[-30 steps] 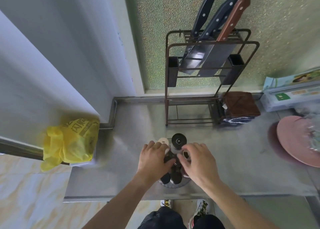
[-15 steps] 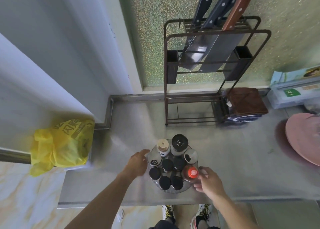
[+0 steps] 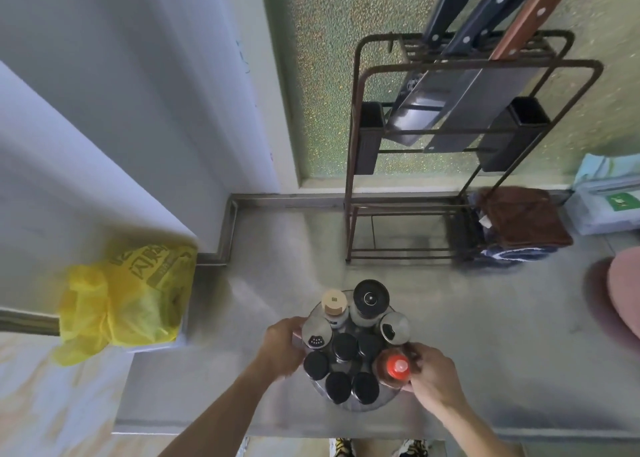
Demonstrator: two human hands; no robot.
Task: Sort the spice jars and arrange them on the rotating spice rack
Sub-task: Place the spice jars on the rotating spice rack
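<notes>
- Rack: round clear rotating spice rack (image 3: 377,403) set near front edge of grey steel counter (image 3: 277,283), filled with jars.
- Left hand (image 3: 282,347) curled against rack's left rim.
- Red-capped brown sauce bottle (image 3: 394,370) pinched by right hand (image 3: 433,375).

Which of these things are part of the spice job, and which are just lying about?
In the job: spice rack, red-capped bottle, black-lidded jars, left hand, right hand.

Lying about: yellow bag, knife rack, brown cloth, pink plate.

You get soft, even daylight; wide-angle bending at the edges, motion blur on your left hand (image 3: 282,347).
</notes>
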